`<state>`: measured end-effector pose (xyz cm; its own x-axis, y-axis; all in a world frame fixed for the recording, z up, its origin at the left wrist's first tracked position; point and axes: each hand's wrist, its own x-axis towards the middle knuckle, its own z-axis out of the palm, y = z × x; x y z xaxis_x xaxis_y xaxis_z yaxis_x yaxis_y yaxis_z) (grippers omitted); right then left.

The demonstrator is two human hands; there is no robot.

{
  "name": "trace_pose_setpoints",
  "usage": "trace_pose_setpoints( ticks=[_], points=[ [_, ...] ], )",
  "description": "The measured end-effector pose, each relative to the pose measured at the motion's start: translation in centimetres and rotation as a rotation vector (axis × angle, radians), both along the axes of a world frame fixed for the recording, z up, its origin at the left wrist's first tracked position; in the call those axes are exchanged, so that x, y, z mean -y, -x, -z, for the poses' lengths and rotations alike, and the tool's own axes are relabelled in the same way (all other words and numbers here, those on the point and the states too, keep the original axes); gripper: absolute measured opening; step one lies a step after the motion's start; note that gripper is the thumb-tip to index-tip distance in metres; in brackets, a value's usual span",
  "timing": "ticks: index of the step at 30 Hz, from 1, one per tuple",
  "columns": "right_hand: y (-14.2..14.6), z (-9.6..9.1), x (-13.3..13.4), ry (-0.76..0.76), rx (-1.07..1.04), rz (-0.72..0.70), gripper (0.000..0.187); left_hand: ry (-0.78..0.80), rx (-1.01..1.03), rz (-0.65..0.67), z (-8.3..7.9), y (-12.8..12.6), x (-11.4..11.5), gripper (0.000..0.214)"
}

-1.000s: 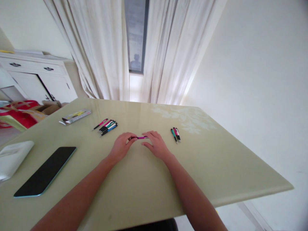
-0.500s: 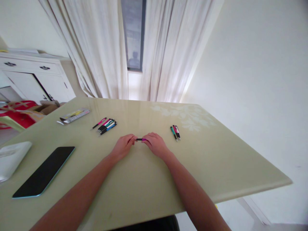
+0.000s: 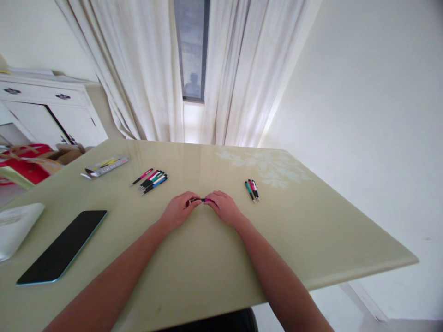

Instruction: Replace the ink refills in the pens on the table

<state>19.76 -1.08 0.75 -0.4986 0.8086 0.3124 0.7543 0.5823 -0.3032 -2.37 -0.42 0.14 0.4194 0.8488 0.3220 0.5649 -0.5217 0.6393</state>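
Note:
My left hand (image 3: 178,211) and my right hand (image 3: 224,207) meet at the middle of the pale green table (image 3: 214,258), both with fingers closed on the two ends of a magenta and black pen (image 3: 200,200). The pen lies across between the fingertips, just above the tabletop. A group of several pens (image 3: 152,180) lies to the far left of my hands. Three more pens (image 3: 252,189) lie to the right, apart from my right hand.
A black phone (image 3: 64,246) lies flat at the near left, with a white object (image 3: 17,223) beside it at the table's left edge. A flat grey pen box (image 3: 105,165) sits at the far left. White curtains (image 3: 242,69) hang behind the table.
The hands have stayed together on the pen. A little more of the pen's black part shows between the fingers now than half a second ago.

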Motion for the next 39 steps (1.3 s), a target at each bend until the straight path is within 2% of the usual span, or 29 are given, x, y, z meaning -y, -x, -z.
trace_pose_setpoints(
  ticks=[2, 5, 9, 13, 16, 19, 23, 27, 30, 34, 37, 39],
  points=[
    [0.0, -0.07, 0.04, 0.006, -0.001, -0.01, 0.026, -0.002, 0.013, -0.025, -0.03, 0.05, -0.02, 0.038],
    [0.08, -0.23, 0.16, 0.005, 0.013, -0.032, 0.025, 0.03, -0.039, -0.04, 0.03, 0.11, -0.09, 0.049],
    [0.13, -0.28, 0.25, -0.002, 0.022, -0.004, 0.027, 0.044, 0.005, -0.035, 0.09, 0.07, -0.11, 0.036],
    [0.09, -0.13, 0.16, -0.008, 0.012, -0.021, 0.027, 0.063, -0.042, -0.034, 0.06, 0.02, -0.07, 0.044],
    [0.11, -0.11, 0.08, -0.019, 0.014, -0.001, 0.027, 0.042, -0.013, -0.019, -0.06, 0.0, 0.01, 0.036],
    [0.15, -0.1, 0.04, -0.029, 0.016, -0.009, 0.027, 0.044, -0.063, -0.004, -0.18, -0.01, 0.11, 0.044],
    [0.18, 0.03, 0.05, -0.031, 0.006, 0.003, 0.028, 0.029, -0.012, -0.009, -0.13, 0.0, 0.17, 0.036],
    [0.23, 0.1, 0.1, -0.031, 0.007, -0.016, 0.028, 0.041, -0.055, 0.002, -0.1, 0.02, 0.2, 0.045],
    [0.31, 0.1, 0.09, -0.022, 0.014, 0.008, 0.027, 0.031, -0.035, -0.003, -0.14, -0.01, 0.23, 0.035],
    [0.4, 0.2, 0.06, -0.016, 0.025, -0.006, 0.026, 0.018, -0.07, -0.01, -0.09, -0.04, 0.21, 0.043],
    [0.44, 0.27, 0.04, -0.03, 0.026, 0.001, 0.026, 0.021, -0.026, -0.019, 0.0, -0.02, 0.14, 0.036],
    [0.45, 0.26, 0.05, -0.027, 0.033, -0.007, 0.025, 0.012, -0.037, -0.002, 0.06, 0.0, 0.06, 0.039]
  ],
)
